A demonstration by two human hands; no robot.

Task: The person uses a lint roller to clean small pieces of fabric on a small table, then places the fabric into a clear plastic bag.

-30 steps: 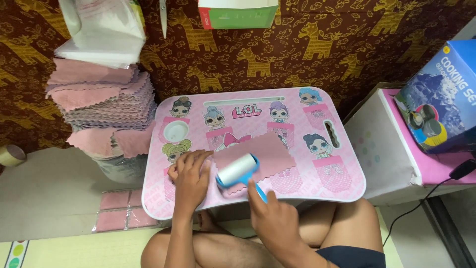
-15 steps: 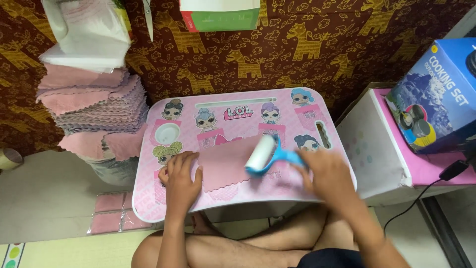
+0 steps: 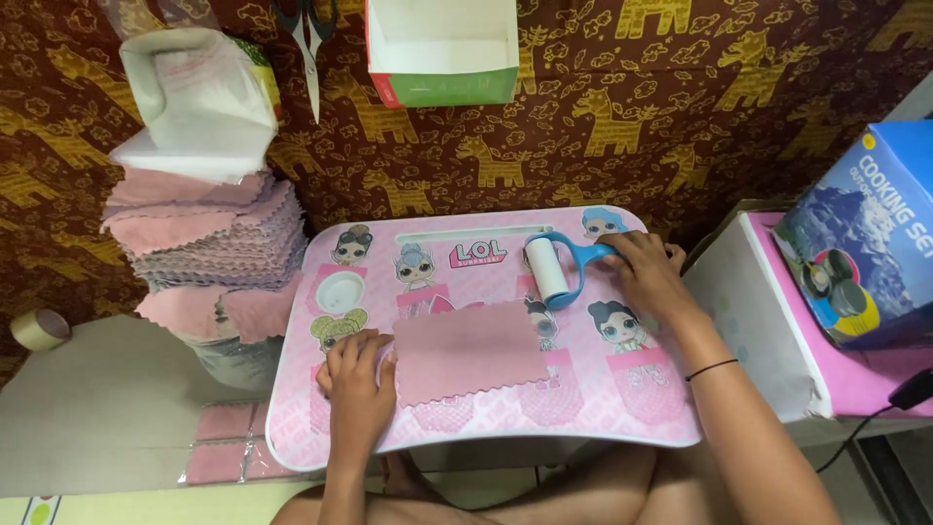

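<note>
- So, my left hand (image 3: 358, 381) is flat, fingers spread, pinning the left edge of the pink cloth (image 3: 469, 351) on the pink lap table (image 3: 622, 408).
- My right hand (image 3: 643, 275) is curled around the blue handle of the lint roller (image 3: 556, 268), which sits on the table just above the cloth's far right corner, off the fabric.
- Progress-wise, I'd say this cloth looks rolled and smooth; the tall stack of pink cloths (image 3: 209, 243) past my left hand suggests plenty left.
- Flat bagged pink cloths (image 3: 225, 439) lie on the floor below-left of my left hand, finished ones I think, but the view's partial.
- Packages: a blue box with cookware pictures (image 3: 860, 248) beyond my right hand, an open white box with green and red sides (image 3: 442, 53) up above both hands, and a tape roll (image 3: 39, 329) far left.
</note>
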